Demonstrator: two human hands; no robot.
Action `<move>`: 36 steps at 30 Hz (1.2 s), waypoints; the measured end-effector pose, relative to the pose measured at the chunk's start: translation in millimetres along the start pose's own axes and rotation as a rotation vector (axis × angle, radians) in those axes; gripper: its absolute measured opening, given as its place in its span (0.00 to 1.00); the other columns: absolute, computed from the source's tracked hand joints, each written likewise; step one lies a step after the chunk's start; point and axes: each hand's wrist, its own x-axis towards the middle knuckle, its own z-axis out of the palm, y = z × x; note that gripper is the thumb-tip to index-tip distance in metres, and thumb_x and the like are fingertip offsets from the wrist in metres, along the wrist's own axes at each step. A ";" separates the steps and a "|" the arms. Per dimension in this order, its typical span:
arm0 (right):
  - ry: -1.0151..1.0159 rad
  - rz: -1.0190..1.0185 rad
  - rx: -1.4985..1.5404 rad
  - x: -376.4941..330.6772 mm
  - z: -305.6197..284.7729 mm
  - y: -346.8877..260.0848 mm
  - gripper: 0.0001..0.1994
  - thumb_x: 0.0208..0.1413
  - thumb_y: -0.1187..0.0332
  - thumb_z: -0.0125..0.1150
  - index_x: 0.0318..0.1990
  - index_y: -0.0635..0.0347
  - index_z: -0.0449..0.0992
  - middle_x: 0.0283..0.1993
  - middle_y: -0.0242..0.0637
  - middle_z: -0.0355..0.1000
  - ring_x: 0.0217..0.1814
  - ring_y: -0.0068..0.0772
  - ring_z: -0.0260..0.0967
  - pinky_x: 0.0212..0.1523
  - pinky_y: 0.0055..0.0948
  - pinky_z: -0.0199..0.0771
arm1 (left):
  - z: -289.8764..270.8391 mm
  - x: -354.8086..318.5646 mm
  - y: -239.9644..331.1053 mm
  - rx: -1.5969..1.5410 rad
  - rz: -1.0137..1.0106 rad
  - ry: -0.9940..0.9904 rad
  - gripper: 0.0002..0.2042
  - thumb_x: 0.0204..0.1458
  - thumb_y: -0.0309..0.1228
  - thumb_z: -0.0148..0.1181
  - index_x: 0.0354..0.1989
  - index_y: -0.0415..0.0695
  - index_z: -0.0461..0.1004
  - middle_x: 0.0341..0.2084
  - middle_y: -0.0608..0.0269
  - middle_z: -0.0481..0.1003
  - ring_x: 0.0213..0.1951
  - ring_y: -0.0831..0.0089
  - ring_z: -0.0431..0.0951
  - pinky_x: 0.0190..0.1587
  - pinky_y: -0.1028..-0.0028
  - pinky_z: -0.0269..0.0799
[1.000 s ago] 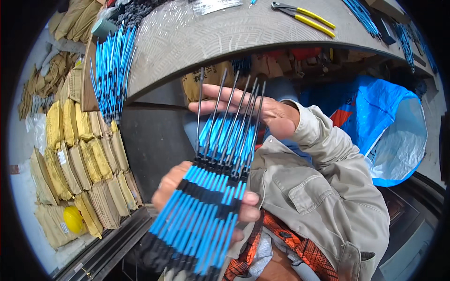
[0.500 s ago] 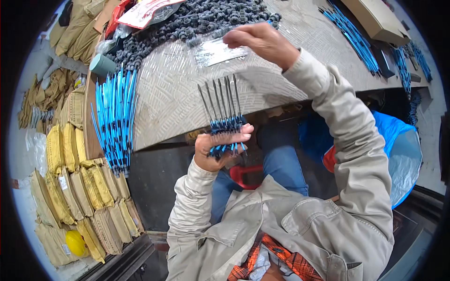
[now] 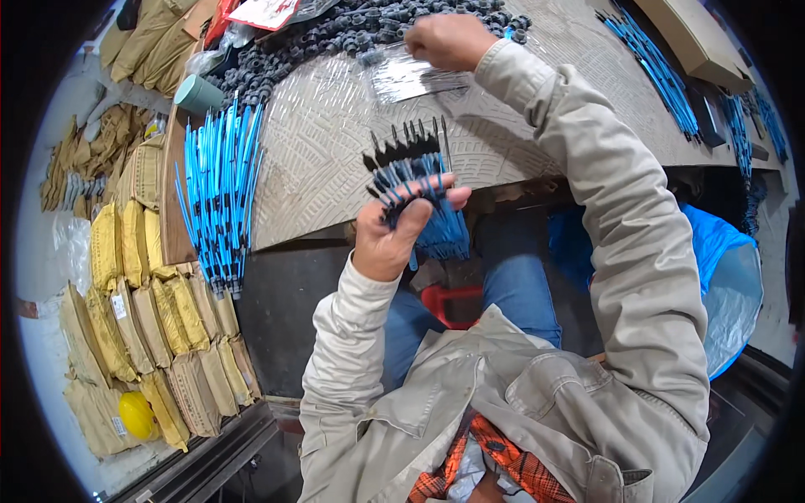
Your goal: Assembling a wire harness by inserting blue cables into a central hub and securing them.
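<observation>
My left hand [image 3: 387, 239] is closed around a bunch of thin blue rods [image 3: 443, 228] with black fittings and dark metal tips. The bunch is fanned out over my lap, just off the table's front edge, its tips toward the table. One metal rod at its right side looks longer and barer than the others. Over the front of a pile of dark grey plastic fittings [image 3: 335, 38] is my right hand [image 3: 450, 42], fingers curled together; whatever they hold is hidden. Beneath it a clear, shiny plastic sheet or bag [image 3: 415, 75] lies on the table.
Blue rods [image 3: 220, 193] lie in a bundle at the table's left edge, beside a pale green cup [image 3: 199, 95]. More blue rods [image 3: 650, 71] and a cardboard box [image 3: 696, 42] lie far right. A blue bag [image 3: 729, 285] stands right; stacked yellow-brown packages [image 3: 163, 327] fill the left floor.
My left hand has turned the bunch, so the blue ends now show below and the metal tips look shorter. My right hand has moved away from me toward the pile, its fingers curling in.
</observation>
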 end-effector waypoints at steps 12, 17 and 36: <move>0.507 -0.057 0.982 -166.1 -79.0 -81.7 0.08 0.51 0.80 0.51 0.39 0.62 0.72 0.28 0.33 0.65 0.17 0.18 0.53 0.17 0.15 0.54 | 0.9 -2.2 -1.0 -0.123 -0.187 0.003 0.15 0.48 0.23 0.58 0.44 0.31 0.70 0.35 0.46 0.75 0.36 0.61 0.77 0.42 0.73 0.74; 0.606 -0.012 0.757 -181.3 -73.8 -83.1 0.11 0.45 0.83 0.55 0.34 0.59 0.77 0.28 0.32 0.61 0.19 0.18 0.50 0.17 0.15 0.52 | 3.3 -1.3 -2.9 -0.128 -0.152 -0.017 0.15 0.47 0.22 0.60 0.43 0.31 0.71 0.36 0.47 0.75 0.37 0.59 0.77 0.43 0.70 0.74; 0.617 0.034 0.681 -180.6 -72.1 -82.5 0.13 0.39 0.82 0.58 0.33 0.55 0.80 0.26 0.30 0.57 0.20 0.18 0.50 0.16 0.14 0.49 | -2.7 -1.9 -7.3 -0.089 -0.126 -0.011 0.13 0.47 0.21 0.59 0.41 0.31 0.71 0.34 0.49 0.75 0.39 0.53 0.76 0.45 0.64 0.74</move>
